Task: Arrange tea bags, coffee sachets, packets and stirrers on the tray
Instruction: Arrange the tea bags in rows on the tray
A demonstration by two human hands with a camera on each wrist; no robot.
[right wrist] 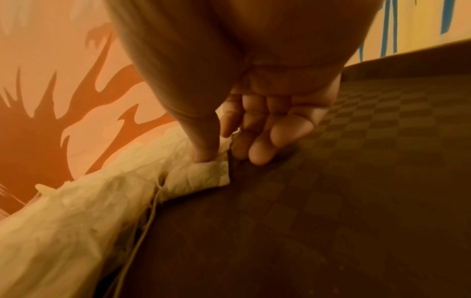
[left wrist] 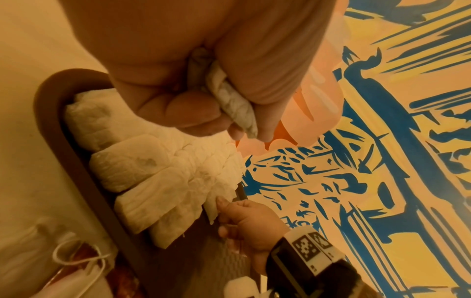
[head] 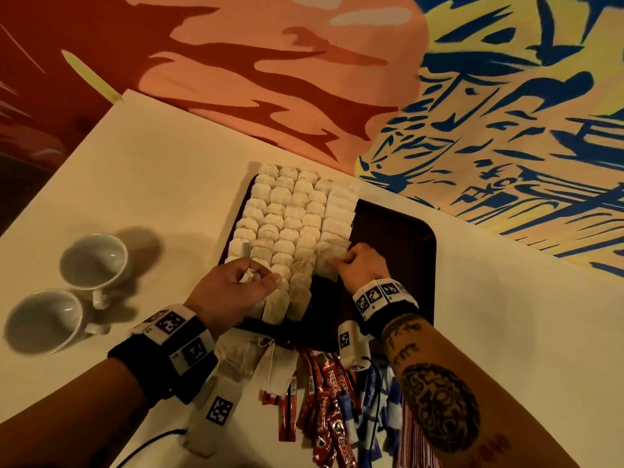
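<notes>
A dark brown tray (head: 398,238) carries several neat rows of white tea bags (head: 287,211) on its left half; its right half is bare. My left hand (head: 250,278) hovers over the near-left rows and grips a crumpled white tea bag (left wrist: 234,100) in its fist. My right hand (head: 347,261) is at the near end of the rightmost row. It pinches the corner of a tea bag (right wrist: 201,175) with the thumb on top, and the other fingers (right wrist: 262,153) curl down onto the tray floor (right wrist: 331,181).
Loose tea bags with strings (head: 250,359), red coffee sachets (head: 331,417) and blue-white packets (head: 374,407) lie in a pile at the table's near edge, below the tray. Two white cups (head: 94,261) (head: 44,319) lie on their sides at the left. A painted wall runs behind.
</notes>
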